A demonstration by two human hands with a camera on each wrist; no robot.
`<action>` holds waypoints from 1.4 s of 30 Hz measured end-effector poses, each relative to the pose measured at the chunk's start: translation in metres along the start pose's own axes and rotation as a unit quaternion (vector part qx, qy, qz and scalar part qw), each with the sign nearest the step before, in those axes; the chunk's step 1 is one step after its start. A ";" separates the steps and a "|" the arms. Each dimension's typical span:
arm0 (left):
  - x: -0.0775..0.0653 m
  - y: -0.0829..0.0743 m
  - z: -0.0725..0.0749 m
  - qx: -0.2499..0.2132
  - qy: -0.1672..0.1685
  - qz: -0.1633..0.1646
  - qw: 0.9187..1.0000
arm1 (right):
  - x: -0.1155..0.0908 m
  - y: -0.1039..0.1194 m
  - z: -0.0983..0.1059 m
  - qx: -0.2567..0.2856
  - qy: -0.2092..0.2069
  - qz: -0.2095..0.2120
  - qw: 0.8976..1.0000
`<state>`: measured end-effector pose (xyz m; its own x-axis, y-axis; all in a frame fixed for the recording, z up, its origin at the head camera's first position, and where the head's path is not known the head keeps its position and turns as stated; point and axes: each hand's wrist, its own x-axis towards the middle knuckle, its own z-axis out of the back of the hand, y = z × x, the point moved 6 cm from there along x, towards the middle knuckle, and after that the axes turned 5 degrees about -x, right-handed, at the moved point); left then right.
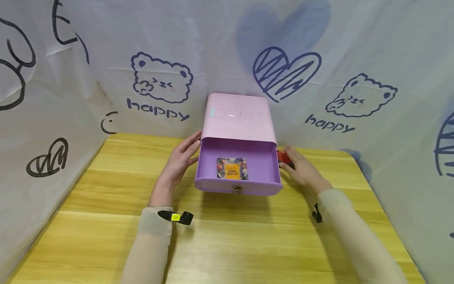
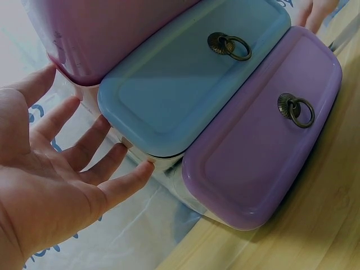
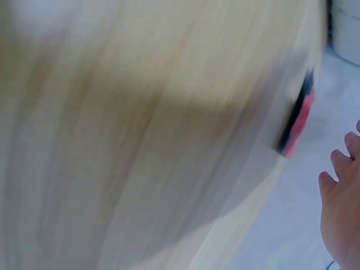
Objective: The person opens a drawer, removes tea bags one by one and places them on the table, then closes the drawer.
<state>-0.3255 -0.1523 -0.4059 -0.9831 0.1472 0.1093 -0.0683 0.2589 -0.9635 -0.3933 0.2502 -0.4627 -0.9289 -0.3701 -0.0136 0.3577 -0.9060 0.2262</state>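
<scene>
A small cabinet [image 1: 241, 118] with a pink top stands against the back sheet, its upper purple drawer [image 1: 239, 187] pulled out. Inside that drawer lies a small printed packet [image 1: 232, 169] with an orange label. My left hand [image 1: 179, 161] is at the cabinet's left side, fingers spread and fingertips right at the wall. Below the open drawer, the left wrist view shows a closed blue drawer [image 2: 185, 84] and a closed purple drawer [image 2: 259, 135], each with a ring pull. My right hand [image 1: 303, 167] is at the right side, beside a red and black object [image 3: 298, 118]; in the right wrist view a gap separates them.
The wooden table [image 1: 230, 244] extends in front of the cabinet. A white printed sheet [image 1: 220, 51] hangs behind and at both sides. A white rounded thing [image 3: 346, 28] shows at the right wrist view's upper corner.
</scene>
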 end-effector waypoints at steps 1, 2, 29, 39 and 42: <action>0.000 0.000 0.000 -0.002 0.000 0.000 1.000 | -0.001 0.001 0.002 0.002 -0.006 0.000 1.000; 0.000 0.000 0.000 -0.003 0.000 0.000 1.000 | -0.003 0.002 0.004 0.006 -0.012 -0.001 1.000; 0.002 0.001 0.000 -0.014 -0.002 -0.005 1.000 | -0.052 0.081 0.085 0.108 -0.316 0.141 0.932; 0.002 0.001 0.000 -0.016 -0.001 -0.003 1.000 | -0.063 0.124 0.112 0.105 -0.394 0.246 0.879; 0.002 0.001 0.000 -0.014 -0.001 -0.002 1.000 | -0.065 0.136 0.119 0.098 -0.399 0.263 0.873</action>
<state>-0.3279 -0.1521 -0.4066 -0.9831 0.1438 0.1134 -0.0684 0.2863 -0.9557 -0.2954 0.1753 -0.3154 -0.4395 -0.3927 0.8078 0.8046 -0.5719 0.1597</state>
